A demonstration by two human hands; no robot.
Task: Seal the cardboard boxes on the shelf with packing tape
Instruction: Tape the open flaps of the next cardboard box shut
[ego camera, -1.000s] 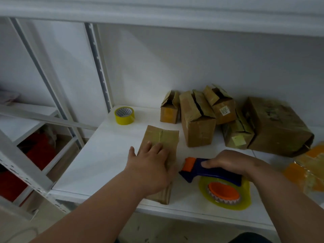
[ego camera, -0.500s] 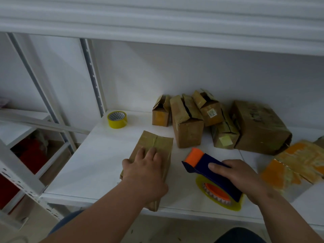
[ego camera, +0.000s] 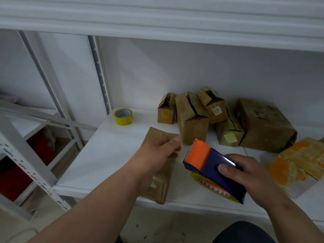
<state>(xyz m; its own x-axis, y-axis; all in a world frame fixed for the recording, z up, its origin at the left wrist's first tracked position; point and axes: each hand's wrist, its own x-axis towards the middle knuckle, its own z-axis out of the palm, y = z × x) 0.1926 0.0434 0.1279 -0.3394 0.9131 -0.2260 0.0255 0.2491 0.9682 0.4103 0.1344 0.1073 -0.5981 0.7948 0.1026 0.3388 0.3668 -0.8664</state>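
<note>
Your flat cardboard box (ego camera: 162, 179) lies at the shelf's (ego camera: 108, 155) near edge, its lid flaps closed; beyond it, against the far wall, five more boxes (ego camera: 192, 120) cluster, several with flaps gaping, contents hidden; a yellow tape roll (ego camera: 123, 116) sits far left; your left hand (ego camera: 157, 153) is over the flat box, fingers loosely curled, though you cannot tell if it touches; your right hand (ego camera: 245, 174) grips the blue-and-orange tape dispenser (ego camera: 213, 168), tilted, orange end up.
</note>
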